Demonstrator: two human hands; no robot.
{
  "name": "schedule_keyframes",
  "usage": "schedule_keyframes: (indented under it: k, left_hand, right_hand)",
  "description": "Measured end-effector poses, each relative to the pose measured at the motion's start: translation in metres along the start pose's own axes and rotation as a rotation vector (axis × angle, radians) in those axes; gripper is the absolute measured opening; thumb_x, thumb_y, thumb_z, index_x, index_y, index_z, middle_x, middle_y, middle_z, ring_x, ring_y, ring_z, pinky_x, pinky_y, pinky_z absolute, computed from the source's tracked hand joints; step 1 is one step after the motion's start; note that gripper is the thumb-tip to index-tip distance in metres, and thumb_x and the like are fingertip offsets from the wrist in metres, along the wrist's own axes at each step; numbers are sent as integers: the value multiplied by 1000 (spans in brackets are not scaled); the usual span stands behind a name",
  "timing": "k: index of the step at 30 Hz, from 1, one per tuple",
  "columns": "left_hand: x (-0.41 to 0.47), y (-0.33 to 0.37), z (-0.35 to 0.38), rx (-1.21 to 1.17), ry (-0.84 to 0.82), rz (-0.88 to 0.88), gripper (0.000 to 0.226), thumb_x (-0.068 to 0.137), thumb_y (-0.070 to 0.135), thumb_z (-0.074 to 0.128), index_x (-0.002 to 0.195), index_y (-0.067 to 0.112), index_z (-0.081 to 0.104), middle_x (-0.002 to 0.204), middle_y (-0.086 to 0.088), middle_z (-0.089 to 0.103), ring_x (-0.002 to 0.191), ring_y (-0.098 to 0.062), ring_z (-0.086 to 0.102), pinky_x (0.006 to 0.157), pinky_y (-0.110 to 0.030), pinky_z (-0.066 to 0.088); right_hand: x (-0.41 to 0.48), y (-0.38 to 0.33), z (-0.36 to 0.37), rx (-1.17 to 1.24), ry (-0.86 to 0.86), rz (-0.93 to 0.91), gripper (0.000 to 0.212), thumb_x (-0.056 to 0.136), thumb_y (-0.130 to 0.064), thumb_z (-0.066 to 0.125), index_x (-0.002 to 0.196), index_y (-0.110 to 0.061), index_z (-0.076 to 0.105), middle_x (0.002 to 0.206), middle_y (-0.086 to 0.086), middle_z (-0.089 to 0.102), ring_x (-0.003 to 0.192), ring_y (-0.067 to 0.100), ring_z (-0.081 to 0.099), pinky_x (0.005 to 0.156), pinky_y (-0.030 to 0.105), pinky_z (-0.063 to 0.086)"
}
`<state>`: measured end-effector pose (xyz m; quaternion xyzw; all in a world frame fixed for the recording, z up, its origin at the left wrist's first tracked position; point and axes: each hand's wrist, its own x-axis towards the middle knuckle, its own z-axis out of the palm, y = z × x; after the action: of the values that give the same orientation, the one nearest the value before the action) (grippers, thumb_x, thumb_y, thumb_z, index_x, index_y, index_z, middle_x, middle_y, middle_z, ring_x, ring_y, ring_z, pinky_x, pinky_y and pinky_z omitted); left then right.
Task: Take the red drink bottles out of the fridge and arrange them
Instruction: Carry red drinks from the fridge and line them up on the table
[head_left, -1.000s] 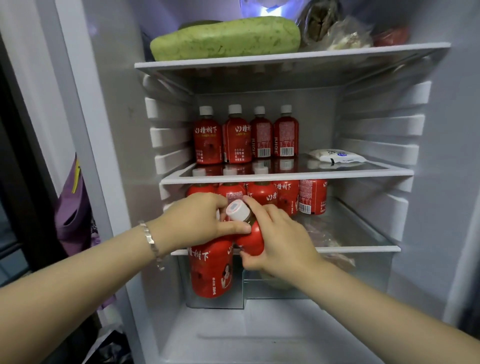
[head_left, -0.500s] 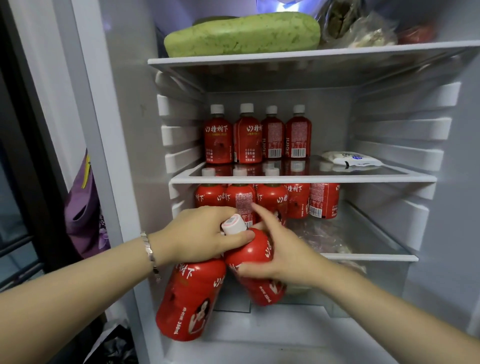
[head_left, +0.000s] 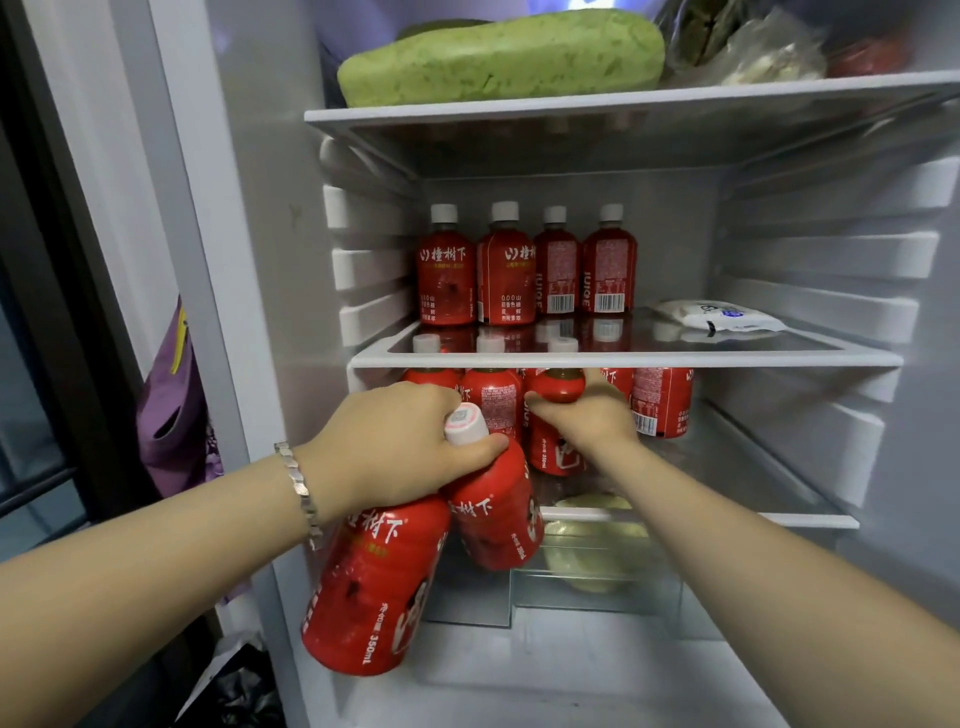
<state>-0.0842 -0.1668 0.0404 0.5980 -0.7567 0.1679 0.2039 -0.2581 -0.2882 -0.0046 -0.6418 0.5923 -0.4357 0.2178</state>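
Observation:
My left hand (head_left: 395, 447) grips two red drink bottles by their necks in front of the open fridge; one bottle (head_left: 371, 592) hangs low on the left, the other bottle (head_left: 496, 514) tilts beside it with its white cap showing. My right hand (head_left: 592, 415) reaches onto the lower shelf and holds a third red bottle (head_left: 556, 387) by its shoulder. Several more red bottles (head_left: 491, 395) stand on that shelf. A row of red bottles (head_left: 524, 270) stands at the back of the glass shelf (head_left: 727, 358) above.
A large green melon (head_left: 498, 57) and bagged food (head_left: 769, 52) lie on the top shelf. A white pouch (head_left: 719, 316) lies on the middle shelf. A clear drawer (head_left: 587, 561) with pale produce sits below. A purple bag (head_left: 171, 410) hangs at the left.
My right hand let go of the second bottle, now in my left hand, and moved up to a bottle on the lower shelf. Both held bottles dropped lower.

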Motion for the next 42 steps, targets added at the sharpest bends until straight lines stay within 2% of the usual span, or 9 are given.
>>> schedule_keyframes:
  k: [5,10,13,17,20,23,26,32,42]
  left_hand:
    - [2,-1,-1,-67,-2,6,51,66,75,39,57,25,45,57,13,51,55,-1,46,48,-21,28]
    - [4,3,-2,-74,-13,23,50,71,72,45,57,24,47,57,12,52,55,-2,47,47,-22,29]
    - [5,6,-3,-89,-16,28,49,72,70,46,57,23,45,57,12,50,55,-2,46,48,-24,30]
    - [4,8,-3,-83,-37,43,49,73,70,46,59,23,46,59,11,52,56,-2,48,49,-24,32]
    - [1,7,-2,-79,-50,51,48,73,71,45,60,24,45,61,12,51,58,-2,46,51,-26,32]
    - [-1,8,-2,-75,-35,50,49,73,71,44,59,25,43,59,13,48,57,-2,44,55,-28,33]
    - [-3,8,0,-72,-48,58,49,72,73,43,61,25,46,60,14,51,58,-3,47,59,-28,37]
    - [-28,8,-3,-18,-61,39,48,73,71,45,57,27,39,57,15,41,56,-6,40,50,-24,27]
    - [-139,17,-22,178,-15,-439,47,77,67,46,65,22,43,88,-2,66,87,-27,62,63,-28,34]
  right_hand:
    - [-45,0,-14,-87,164,58,68,64,-57,69,120,-26,48,113,9,55,101,32,59,80,36,49]
    - [-68,3,-36,-45,149,35,66,63,-53,70,121,-32,45,113,6,54,100,29,57,87,43,50]
    - [-66,1,-35,40,170,55,67,65,-45,74,122,-26,44,123,9,42,117,32,42,99,43,40]
    - [-62,-4,-34,-140,300,11,59,76,-63,59,112,-17,52,123,11,42,119,31,36,100,43,29]
    - [-62,-6,-44,-217,355,-124,42,84,-51,55,103,-13,60,110,9,56,107,31,51,83,37,40]
    - [-68,-10,-51,-327,356,-232,30,83,-45,55,89,-15,56,93,4,61,86,27,57,62,29,33]
    - [-78,-17,-55,-456,312,-374,27,80,-46,57,78,-20,49,77,-5,51,68,19,44,53,28,27]
    - [-92,-40,-46,-544,101,-524,34,72,-45,60,59,-24,37,64,-9,41,67,19,45,50,27,25]
    - [-153,-47,16,-614,-392,-860,34,75,-49,56,67,-22,37,96,4,65,91,27,62,62,28,35]
